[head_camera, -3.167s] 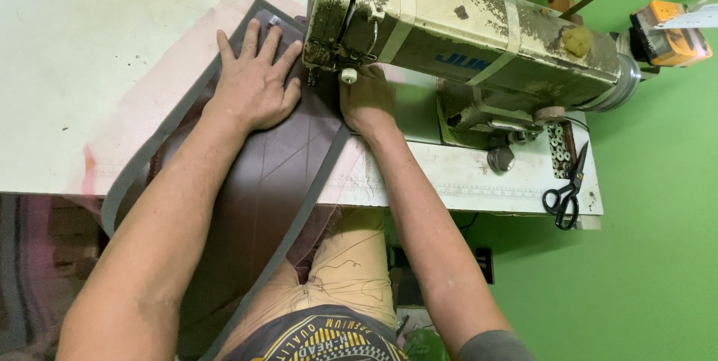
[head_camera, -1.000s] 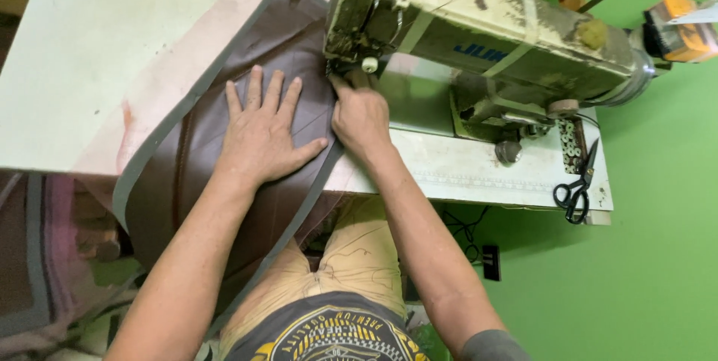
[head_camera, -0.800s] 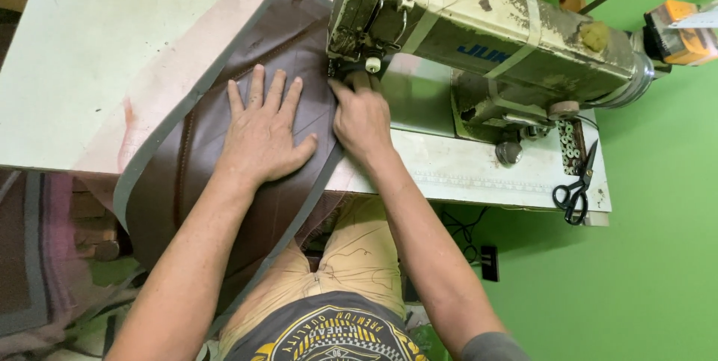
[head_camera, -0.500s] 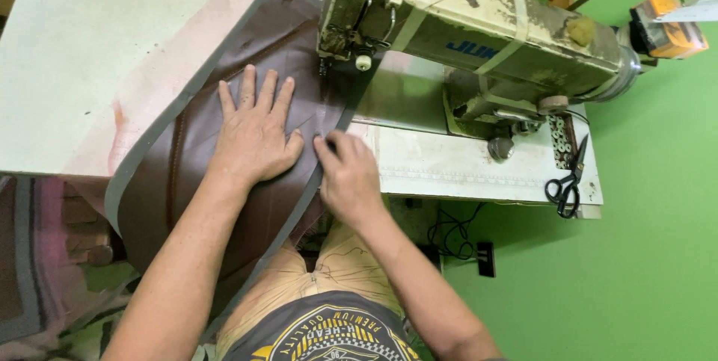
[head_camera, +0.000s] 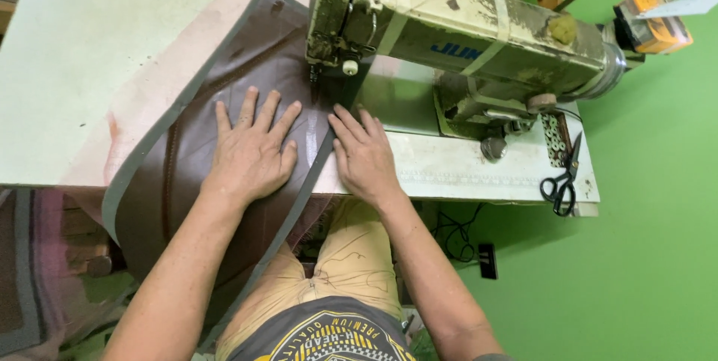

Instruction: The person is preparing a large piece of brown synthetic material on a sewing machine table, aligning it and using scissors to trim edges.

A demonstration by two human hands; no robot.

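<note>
Right hand [head_camera: 366,155] returned beside sheet [head_camera: 187,159], apparently lengthwise toward needle.

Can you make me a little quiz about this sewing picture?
1. True or false: the left hand lies flat on the brown sheet.
2. What hangs at the table's right end: A scissors, B hammer, C cup?
3. Which hand is nearer the sewing machine base?

Key: 1 true. 2 A, the scissors. 3 The right hand, resting at the sheet's grey edge.
</note>
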